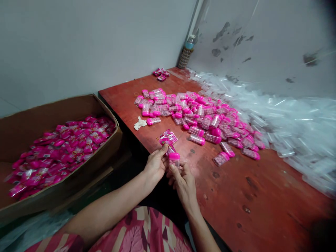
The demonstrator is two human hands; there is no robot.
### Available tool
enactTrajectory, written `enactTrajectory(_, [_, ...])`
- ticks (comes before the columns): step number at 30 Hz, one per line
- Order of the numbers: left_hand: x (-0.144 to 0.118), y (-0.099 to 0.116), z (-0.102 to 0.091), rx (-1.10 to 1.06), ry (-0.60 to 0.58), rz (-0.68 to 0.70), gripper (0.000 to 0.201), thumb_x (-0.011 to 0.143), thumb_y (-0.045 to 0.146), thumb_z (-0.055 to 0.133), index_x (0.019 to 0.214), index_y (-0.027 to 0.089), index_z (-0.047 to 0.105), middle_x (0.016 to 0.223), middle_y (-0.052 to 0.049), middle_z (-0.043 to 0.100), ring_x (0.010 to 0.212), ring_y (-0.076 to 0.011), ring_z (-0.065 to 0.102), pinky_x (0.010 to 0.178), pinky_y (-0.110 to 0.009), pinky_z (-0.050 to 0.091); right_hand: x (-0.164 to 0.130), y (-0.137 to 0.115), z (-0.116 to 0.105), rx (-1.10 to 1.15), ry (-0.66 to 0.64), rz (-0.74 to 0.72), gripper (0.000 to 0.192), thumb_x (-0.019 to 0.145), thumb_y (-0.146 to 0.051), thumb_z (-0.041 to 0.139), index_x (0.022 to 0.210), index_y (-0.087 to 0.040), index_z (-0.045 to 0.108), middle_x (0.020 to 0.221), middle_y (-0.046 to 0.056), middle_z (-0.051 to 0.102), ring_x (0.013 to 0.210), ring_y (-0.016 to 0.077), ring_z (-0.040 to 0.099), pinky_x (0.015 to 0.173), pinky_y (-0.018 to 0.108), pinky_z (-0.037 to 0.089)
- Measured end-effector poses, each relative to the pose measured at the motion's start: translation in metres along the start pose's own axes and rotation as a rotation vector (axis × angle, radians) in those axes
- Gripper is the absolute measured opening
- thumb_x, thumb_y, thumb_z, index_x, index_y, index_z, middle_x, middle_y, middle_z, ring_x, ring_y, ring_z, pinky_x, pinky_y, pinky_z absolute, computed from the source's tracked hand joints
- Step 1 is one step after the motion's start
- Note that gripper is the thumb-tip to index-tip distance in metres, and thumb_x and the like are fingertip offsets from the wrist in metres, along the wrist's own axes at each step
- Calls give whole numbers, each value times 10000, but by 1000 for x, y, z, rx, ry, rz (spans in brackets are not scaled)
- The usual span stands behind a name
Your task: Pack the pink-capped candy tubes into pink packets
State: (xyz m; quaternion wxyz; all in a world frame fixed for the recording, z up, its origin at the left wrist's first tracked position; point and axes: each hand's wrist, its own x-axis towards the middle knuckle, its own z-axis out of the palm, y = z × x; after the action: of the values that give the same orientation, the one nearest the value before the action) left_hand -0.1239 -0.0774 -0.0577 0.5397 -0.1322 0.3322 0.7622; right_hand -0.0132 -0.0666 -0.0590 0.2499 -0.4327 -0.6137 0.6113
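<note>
My left hand (pixel 155 165) pinches a pink printed wrapper (pixel 168 138) at the near edge of the red table (pixel 236 189). My right hand (pixel 183 182) holds a small clear bottle with a pink cap (pixel 174 158), upright, right against the wrapper. Both hands meet over the table's front edge. A big pile of the same pink-capped bottles (pixel 204 115) lies on the table beyond my hands.
A cardboard box (pixel 21 129) on the left holds several wrapped pink packs (pixel 63 147). Clear plastic sleeves (pixel 288 119) are heaped along the right wall. A white crumpled scrap (pixel 140 123), a few pink packs (pixel 160 74) and a drink bottle (pixel 187 52) sit farther back.
</note>
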Motion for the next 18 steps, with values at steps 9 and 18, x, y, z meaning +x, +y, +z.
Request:
enactTrajectory(9, [-9,4,3,168,-86,22,250,619,273,715,661,120,521,548,-5,565,450,-91,522,430,-196,424,5,3,0,98,-53,-7,245,797,-415,509,893,-195,458,599,-36,565,407,76,485,330,154,311])
enactTrajectory(18, [-5,9,-1,409,-233,-7,254,588,288,731,620,84,583,534,-32,596,463,-104,547,483,-224,447,4,8,-5,41,-10,-62,217,791,-382,532,874,-191,470,579,-42,548,418,77,471,353,169,322])
